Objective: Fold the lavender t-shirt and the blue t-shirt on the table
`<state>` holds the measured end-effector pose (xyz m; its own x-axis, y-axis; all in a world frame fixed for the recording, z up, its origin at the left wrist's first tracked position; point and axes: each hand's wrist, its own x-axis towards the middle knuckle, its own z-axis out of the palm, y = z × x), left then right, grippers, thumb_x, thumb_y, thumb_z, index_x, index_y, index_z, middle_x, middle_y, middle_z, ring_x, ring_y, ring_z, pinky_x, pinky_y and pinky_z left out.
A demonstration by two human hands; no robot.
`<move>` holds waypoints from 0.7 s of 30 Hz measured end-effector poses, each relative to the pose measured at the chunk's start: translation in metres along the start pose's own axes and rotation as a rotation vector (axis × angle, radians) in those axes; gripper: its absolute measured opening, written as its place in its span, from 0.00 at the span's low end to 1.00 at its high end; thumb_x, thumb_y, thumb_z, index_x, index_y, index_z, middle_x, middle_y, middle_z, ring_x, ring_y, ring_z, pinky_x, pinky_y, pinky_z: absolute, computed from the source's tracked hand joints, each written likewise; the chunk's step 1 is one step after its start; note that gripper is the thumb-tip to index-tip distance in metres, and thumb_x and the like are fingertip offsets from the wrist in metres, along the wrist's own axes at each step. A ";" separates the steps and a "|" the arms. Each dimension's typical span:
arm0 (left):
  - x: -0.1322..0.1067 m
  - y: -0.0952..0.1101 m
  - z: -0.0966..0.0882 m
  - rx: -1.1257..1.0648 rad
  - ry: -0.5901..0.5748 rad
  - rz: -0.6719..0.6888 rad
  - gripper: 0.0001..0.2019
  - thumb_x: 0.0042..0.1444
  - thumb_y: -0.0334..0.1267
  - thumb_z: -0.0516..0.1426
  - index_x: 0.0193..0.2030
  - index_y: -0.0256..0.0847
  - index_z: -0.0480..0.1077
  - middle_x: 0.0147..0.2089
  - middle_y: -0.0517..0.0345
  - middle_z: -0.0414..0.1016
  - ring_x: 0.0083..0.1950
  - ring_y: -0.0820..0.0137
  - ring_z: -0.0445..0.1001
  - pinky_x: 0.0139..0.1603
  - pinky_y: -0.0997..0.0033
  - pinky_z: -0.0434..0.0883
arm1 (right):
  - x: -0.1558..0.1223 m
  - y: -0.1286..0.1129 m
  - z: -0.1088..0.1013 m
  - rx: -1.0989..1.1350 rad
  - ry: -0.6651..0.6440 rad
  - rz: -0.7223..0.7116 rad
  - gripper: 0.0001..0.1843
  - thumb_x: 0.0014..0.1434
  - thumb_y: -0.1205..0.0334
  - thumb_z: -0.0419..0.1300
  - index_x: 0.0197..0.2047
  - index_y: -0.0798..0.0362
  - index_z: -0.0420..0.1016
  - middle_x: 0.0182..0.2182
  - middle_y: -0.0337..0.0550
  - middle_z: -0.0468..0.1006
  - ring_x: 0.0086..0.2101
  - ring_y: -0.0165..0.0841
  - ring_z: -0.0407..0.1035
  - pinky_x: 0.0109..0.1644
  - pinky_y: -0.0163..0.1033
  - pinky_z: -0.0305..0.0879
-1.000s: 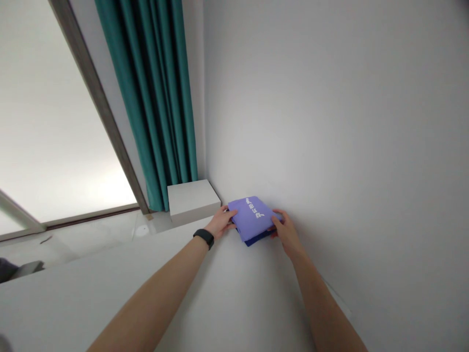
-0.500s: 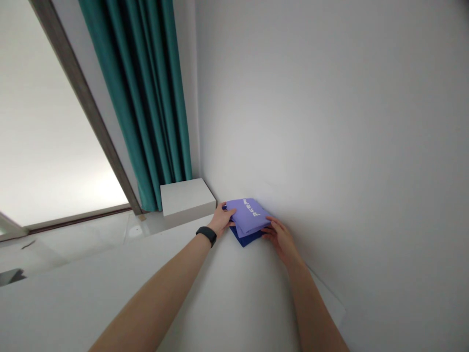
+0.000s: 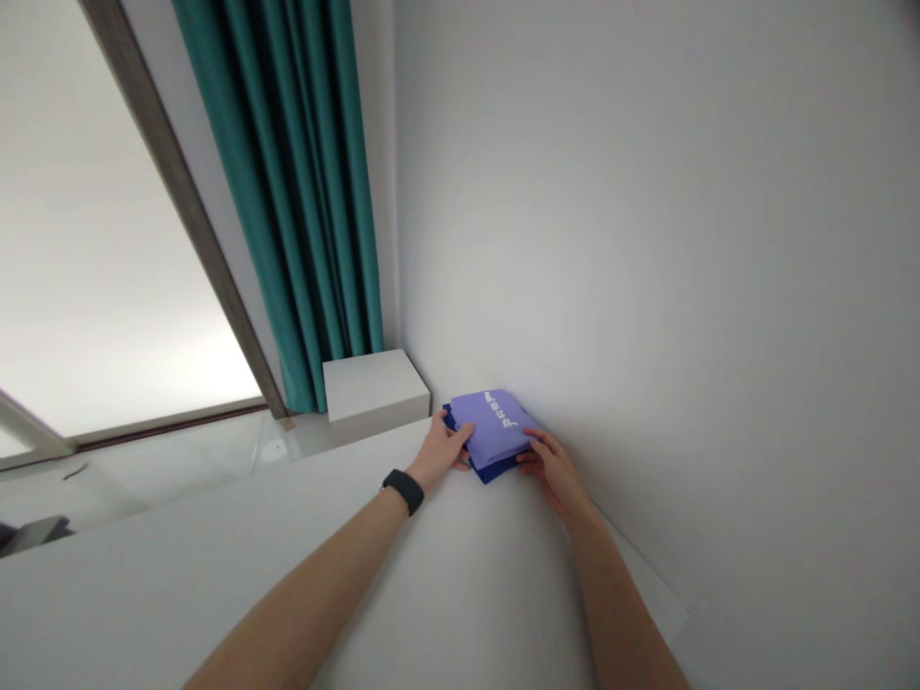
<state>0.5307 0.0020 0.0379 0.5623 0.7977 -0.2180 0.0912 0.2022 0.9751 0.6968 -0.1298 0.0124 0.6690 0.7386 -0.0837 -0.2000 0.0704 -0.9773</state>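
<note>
Just right of the frame's centre, the upper folded cloth lies on the lower folded cloth. Both rest on the tabletop, against the wall that fills the right half. The left hand touches the stack's left edge and the right hand its right edge. A box sits just left of the stack, below the curtain. The window fills the left.

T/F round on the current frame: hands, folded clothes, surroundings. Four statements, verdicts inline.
1. The left hand and right hand both touch the lilac garment. True.
2. The lilac garment lies on a dark blue garment. True.
3. The black wristband is on the right wrist. False: it is on the left wrist.
4. The white box sits right of the lilac garment. False: it sits left of it, below the teal curtain.
</note>
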 end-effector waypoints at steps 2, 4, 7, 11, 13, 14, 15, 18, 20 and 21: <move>-0.006 -0.004 0.005 0.013 -0.040 0.003 0.42 0.56 0.45 0.63 0.70 0.36 0.43 0.34 0.55 0.70 0.28 0.68 0.74 0.21 0.71 0.75 | 0.000 0.000 0.001 0.014 -0.019 0.006 0.20 0.45 0.52 0.66 0.42 0.50 0.76 0.25 0.37 0.76 0.27 0.33 0.73 0.26 0.35 0.66; -0.007 -0.008 0.010 0.021 -0.052 0.016 0.46 0.53 0.44 0.65 0.70 0.36 0.42 0.33 0.56 0.69 0.28 0.68 0.73 0.22 0.71 0.75 | 0.000 0.001 0.002 0.026 -0.018 -0.003 0.20 0.44 0.52 0.67 0.41 0.51 0.75 0.25 0.37 0.76 0.27 0.34 0.73 0.25 0.35 0.66; -0.003 -0.014 0.015 -0.020 -0.024 0.041 0.52 0.47 0.41 0.69 0.71 0.36 0.41 0.32 0.61 0.66 0.26 0.71 0.70 0.24 0.69 0.75 | 0.002 0.001 0.003 0.038 0.001 -0.016 0.21 0.42 0.53 0.67 0.40 0.51 0.75 0.23 0.36 0.76 0.27 0.34 0.72 0.25 0.34 0.65; 0.001 -0.018 0.022 -0.065 -0.006 0.089 0.54 0.46 0.38 0.70 0.72 0.37 0.39 0.30 0.65 0.63 0.24 0.75 0.66 0.24 0.72 0.73 | 0.005 0.001 0.003 0.048 0.027 -0.025 0.21 0.43 0.53 0.66 0.41 0.51 0.75 0.23 0.37 0.76 0.28 0.34 0.73 0.26 0.35 0.65; 0.001 -0.020 0.026 -0.063 -0.004 0.110 0.52 0.48 0.37 0.69 0.72 0.36 0.39 0.30 0.65 0.64 0.23 0.76 0.66 0.24 0.74 0.71 | 0.006 0.002 0.003 0.054 0.040 -0.021 0.22 0.43 0.54 0.66 0.43 0.50 0.75 0.24 0.37 0.76 0.28 0.34 0.73 0.26 0.35 0.65; 0.000 -0.021 0.028 -0.062 -0.002 0.113 0.51 0.49 0.37 0.68 0.72 0.36 0.39 0.30 0.65 0.64 0.23 0.76 0.66 0.24 0.75 0.70 | 0.007 0.003 0.003 0.057 0.047 -0.019 0.22 0.43 0.54 0.66 0.43 0.50 0.75 0.24 0.36 0.76 0.28 0.34 0.73 0.25 0.35 0.65; -0.001 -0.022 0.030 -0.061 0.004 0.111 0.50 0.51 0.37 0.67 0.71 0.35 0.38 0.29 0.65 0.65 0.22 0.76 0.66 0.23 0.76 0.69 | 0.008 0.003 0.003 0.059 0.055 -0.017 0.23 0.42 0.54 0.66 0.44 0.50 0.75 0.23 0.36 0.76 0.27 0.34 0.73 0.25 0.34 0.64; -0.001 -0.022 0.031 -0.034 0.045 0.057 0.43 0.57 0.40 0.62 0.71 0.35 0.39 0.28 0.64 0.67 0.21 0.75 0.67 0.20 0.78 0.66 | 0.009 0.007 0.001 0.074 0.083 -0.017 0.24 0.42 0.54 0.65 0.44 0.50 0.75 0.22 0.34 0.74 0.25 0.33 0.72 0.22 0.33 0.61; 0.004 -0.019 0.026 -0.011 0.074 0.022 0.38 0.61 0.42 0.57 0.70 0.35 0.41 0.27 0.64 0.67 0.20 0.75 0.66 0.18 0.79 0.64 | 0.009 0.009 0.001 0.082 0.106 -0.013 0.24 0.42 0.55 0.65 0.45 0.50 0.74 0.22 0.34 0.74 0.25 0.32 0.71 0.21 0.32 0.60; 0.008 -0.016 0.022 -0.003 0.083 0.014 0.35 0.62 0.42 0.56 0.69 0.35 0.42 0.27 0.64 0.67 0.19 0.76 0.66 0.17 0.79 0.62 | 0.009 0.009 0.000 0.084 0.120 -0.010 0.24 0.43 0.55 0.65 0.45 0.50 0.74 0.23 0.34 0.74 0.24 0.32 0.71 0.21 0.32 0.60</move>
<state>0.5516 -0.0070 0.0212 0.4933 0.8448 -0.2071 0.0816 0.1921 0.9780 0.7006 -0.1225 0.0028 0.7512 0.6522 -0.1019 -0.2491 0.1371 -0.9587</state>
